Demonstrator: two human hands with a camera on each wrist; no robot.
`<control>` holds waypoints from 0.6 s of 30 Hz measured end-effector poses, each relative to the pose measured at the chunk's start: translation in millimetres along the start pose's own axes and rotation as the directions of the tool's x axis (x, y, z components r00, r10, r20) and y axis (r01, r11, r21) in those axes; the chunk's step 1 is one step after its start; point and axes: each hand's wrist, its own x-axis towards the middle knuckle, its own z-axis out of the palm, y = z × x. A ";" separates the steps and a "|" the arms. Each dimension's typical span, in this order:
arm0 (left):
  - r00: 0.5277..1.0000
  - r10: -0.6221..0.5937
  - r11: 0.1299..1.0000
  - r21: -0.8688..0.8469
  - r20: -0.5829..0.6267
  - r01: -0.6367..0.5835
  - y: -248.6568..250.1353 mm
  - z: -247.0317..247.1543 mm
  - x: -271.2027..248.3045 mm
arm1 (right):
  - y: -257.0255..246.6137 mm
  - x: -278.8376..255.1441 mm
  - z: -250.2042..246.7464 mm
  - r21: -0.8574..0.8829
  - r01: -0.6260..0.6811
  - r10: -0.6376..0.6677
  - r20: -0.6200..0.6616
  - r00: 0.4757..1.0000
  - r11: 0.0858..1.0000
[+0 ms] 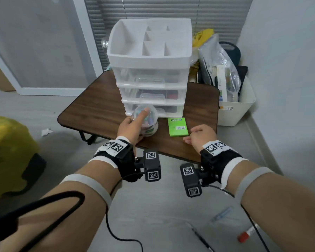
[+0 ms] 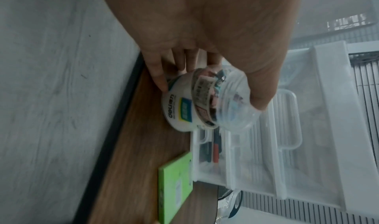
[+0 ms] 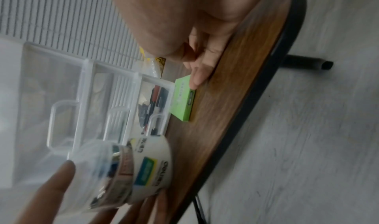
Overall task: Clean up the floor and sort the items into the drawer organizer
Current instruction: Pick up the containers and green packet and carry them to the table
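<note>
Fingers (image 2: 159, 75) of left hand (image 1: 129, 127) clamping the clip tub (image 1: 147, 120) on desk (image 1: 98, 106); right hand (image 1: 200, 137) hanging loose beside green notepad (image 1: 177, 126). I'm judging a drawer (image 1: 153, 108) needs opening next.

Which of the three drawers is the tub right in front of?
The bottom drawer: the tub in the left hand covers its handle; the upper two show theirs.

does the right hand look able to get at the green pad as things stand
Probably yes: the right hand is free and sits right beside the green pad, which lies flat on the table with nothing over it; the left hand holds the jar clear.
</note>
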 end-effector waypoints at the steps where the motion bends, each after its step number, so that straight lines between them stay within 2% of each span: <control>1: 1.000 0.000 1.000 -0.015 -0.026 0.000 -1.2 -8.0 0.6 | 1.9 -2.3 -2.7 -0.075 0.050 -0.052 -0.018 0.998 0.996; 3: 0.997 -0.013 0.997 -0.077 -0.078 0.007 -3.3 -23.9 7.1 | 2.6 -8.4 -6.0 -0.312 0.189 -0.192 0.020 0.981 0.931; 4: 0.996 -0.041 0.990 -0.136 -0.075 0.031 -3.4 -30.5 11.5 | 1.3 -13.5 -5.2 -0.426 0.273 -0.262 0.085 0.961 0.863; 6: 0.993 -0.114 0.960 -0.261 -0.020 0.105 -2.4 -38.4 19.5 | -0.2 -24.5 -1.6 -0.556 0.463 -0.375 0.272 0.886 0.691; 8: 0.991 -0.129 0.947 -0.291 0.035 0.134 -1.0 -40.8 22.5 | -2.5 -35.6 4.7 -0.648 0.556 -0.380 0.406 0.831 0.521; 9: 0.990 -0.121 0.952 -0.275 0.071 0.136 -1.0 -39.9 23.1 | -0.5 -35.8 7.8 -0.691 0.553 -0.352 0.428 0.832 0.466; 10: 0.988 -0.125 0.957 -0.252 0.095 0.145 -0.8 -37.3 21.6 | -0.3 -36.8 8.9 -0.724 0.535 -0.328 0.426 0.843 0.437; 12: 0.985 -0.148 0.960 -0.227 0.087 0.164 -1.3 -32.3 19.1 | -0.2 -36.4 8.1 -0.755 0.487 -0.301 0.387 0.871 0.439; 15: 0.986 -0.151 0.980 -0.146 -0.078 0.138 0.8 -31.6 22.8 | -2.1 -33.8 1.5 -0.799 0.405 -0.300 0.294 0.908 0.443; 18: 0.963 -0.159 0.982 -0.132 -0.218 0.133 1.8 -36.9 33.2 | -5.4 -29.6 -1.4 -0.818 0.368 -0.278 0.265 0.923 0.443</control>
